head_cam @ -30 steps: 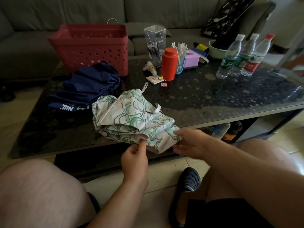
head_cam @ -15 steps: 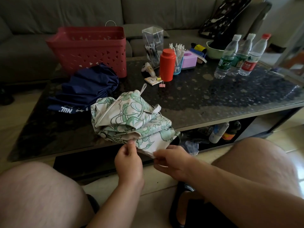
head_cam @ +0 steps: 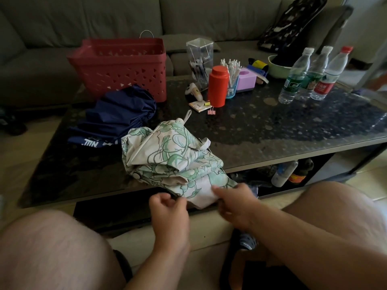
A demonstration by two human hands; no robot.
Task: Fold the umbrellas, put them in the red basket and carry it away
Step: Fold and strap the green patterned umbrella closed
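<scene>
Between both hands, the floral umbrella (head_cam: 173,162) overhangs the counter (head_cam: 272,130) edge. Right hand (head_cam: 234,200) fingers pinch its canopy; left hand (head_cam: 168,208) fingers curl, apparently pinching the hem. Keep pleats taut while wrapping.

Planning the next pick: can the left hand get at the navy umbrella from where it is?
Probably yes. The navy umbrella lies uncovered on the table, ahead-left of the left hand; nothing stands between them. The floral umbrella sits just right of that path.

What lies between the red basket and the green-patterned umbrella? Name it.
In the head view, the folded navy umbrella lies between the red basket and the green-patterned umbrella, overlapping the basket's front.
</scene>
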